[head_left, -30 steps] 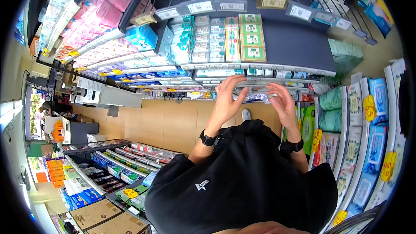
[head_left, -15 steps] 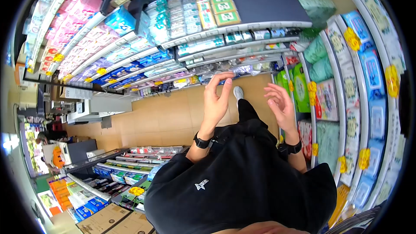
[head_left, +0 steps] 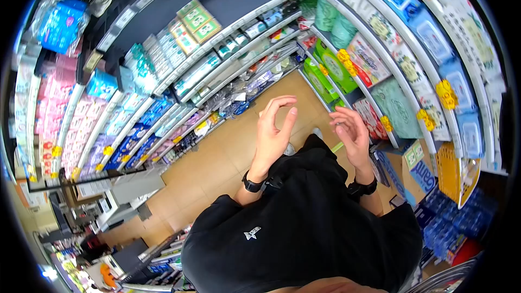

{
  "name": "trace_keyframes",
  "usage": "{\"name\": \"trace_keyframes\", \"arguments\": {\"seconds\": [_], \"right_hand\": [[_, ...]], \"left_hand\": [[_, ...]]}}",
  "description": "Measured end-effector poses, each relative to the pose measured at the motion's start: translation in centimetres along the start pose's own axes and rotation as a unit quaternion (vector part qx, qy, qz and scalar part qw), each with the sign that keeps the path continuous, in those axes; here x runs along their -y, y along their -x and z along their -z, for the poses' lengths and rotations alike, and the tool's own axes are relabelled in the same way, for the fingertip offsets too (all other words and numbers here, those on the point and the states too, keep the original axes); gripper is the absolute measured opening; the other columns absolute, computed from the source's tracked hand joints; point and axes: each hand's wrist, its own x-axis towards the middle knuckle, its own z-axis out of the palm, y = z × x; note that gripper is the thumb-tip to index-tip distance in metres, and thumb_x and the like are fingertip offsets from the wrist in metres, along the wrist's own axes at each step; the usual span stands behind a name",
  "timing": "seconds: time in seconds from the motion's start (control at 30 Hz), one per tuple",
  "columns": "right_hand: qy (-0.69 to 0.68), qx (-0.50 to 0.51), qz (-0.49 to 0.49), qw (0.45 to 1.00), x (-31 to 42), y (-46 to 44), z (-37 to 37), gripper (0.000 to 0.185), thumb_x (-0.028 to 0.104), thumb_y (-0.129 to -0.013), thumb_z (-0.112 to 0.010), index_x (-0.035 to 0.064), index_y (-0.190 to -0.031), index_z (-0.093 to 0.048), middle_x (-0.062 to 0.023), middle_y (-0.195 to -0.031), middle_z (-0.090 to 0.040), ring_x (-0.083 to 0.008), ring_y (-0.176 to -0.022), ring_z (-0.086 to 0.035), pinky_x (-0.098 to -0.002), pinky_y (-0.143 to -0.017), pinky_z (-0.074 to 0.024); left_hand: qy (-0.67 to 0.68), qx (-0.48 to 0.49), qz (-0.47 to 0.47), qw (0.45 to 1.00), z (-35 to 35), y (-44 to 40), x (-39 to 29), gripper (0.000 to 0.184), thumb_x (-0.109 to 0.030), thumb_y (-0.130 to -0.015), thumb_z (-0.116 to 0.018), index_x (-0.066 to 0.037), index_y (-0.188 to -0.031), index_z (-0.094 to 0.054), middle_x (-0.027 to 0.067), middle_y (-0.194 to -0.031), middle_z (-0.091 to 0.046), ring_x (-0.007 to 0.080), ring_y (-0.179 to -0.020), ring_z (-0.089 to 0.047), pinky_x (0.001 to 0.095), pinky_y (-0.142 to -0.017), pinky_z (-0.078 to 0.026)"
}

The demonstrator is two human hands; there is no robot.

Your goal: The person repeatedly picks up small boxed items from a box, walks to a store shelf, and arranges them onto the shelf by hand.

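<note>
My left hand is raised in front of my body, fingers curved and the thumb apart, with nothing in it. To its right my right hand hovers with loosely bent fingers, also holding nothing. Both hands are over the tan tiled floor, touching no goods. Green packs on a low shelf lie beyond my right hand. Bagged goods on the bottom shelf lie beyond my left hand. A dark watch or band is on each wrist.
Shelves with pink packs curve along the left. Blue wipe packs line the right shelves. A yellow basket, a cardboard box and blue bottle packs stand at the lower right. A counter is at the lower left.
The view has turned to the right, so the shelves appear tilted and the basket, box and bottle packs have come into view. Both hands remain raised and apart, with little change of pose.
</note>
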Motion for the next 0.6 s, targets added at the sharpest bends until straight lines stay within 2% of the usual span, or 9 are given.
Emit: {"name": "trace_keyframes", "arguments": {"seconds": [0.23, 0.37, 0.43, 0.6], "right_hand": [[-0.009, -0.077, 0.012, 0.997, 0.4, 3.8, 2.9, 0.043, 0.004, -0.101, -0.061, -0.0024, -0.142, -0.052, -0.0129, -0.129, -0.066, -0.0157, -0.110, -0.064, -0.0312, -0.096, -0.0510], [-0.015, -0.122, 0.025, 0.992, 0.7, 6.2, 5.4, 0.044, -0.001, -0.099, -0.063, -0.0019, -0.142, -0.053, -0.0121, -0.128, -0.066, -0.0153, -0.109, -0.064, -0.0307, -0.099, -0.0500], [-0.014, -0.149, 0.029, 0.988, 0.8, 7.5, 7.0, 0.043, -0.002, -0.099, -0.063, -0.0019, -0.141, -0.054, -0.0117, -0.127, -0.066, -0.0151, -0.108, -0.064, -0.0305, -0.099, -0.0501], [0.002, -0.215, 0.033, 0.976, 1.6, 12.2, 11.5, 0.042, -0.002, -0.099, -0.064, -0.0018, -0.140, -0.055, -0.0104, -0.126, -0.067, -0.0140, -0.106, -0.065, -0.0301, -0.098, -0.0505]], "left_hand": [[0.000, 0.097, -0.011, 0.995, -4.8, 0.4, -1.7, 0.023, -0.018, -0.099, -0.069, -0.008, -0.119, -0.070, 0.0082, -0.105, -0.073, 0.0251, -0.106, -0.068, 0.0376, -0.101, -0.043], [0.001, 0.145, -0.036, 0.989, -8.1, 0.7, -3.3, 0.023, -0.018, -0.098, -0.070, -0.008, -0.119, -0.071, 0.0082, -0.104, -0.073, 0.0248, -0.106, -0.068, 0.0372, -0.101, -0.043], [-0.010, 0.184, -0.054, 0.981, -10.0, 0.9, -4.2, 0.024, -0.016, -0.099, -0.069, -0.006, -0.120, -0.071, 0.0073, -0.108, -0.075, 0.0205, -0.107, -0.069, 0.0351, -0.102, -0.043], [-0.013, 0.265, -0.089, 0.960, -16.5, 2.2, -6.3, 0.023, -0.016, -0.098, -0.070, -0.007, -0.119, -0.072, 0.0078, -0.108, -0.075, 0.0217, -0.107, -0.069, 0.0354, -0.100, -0.045]]}}
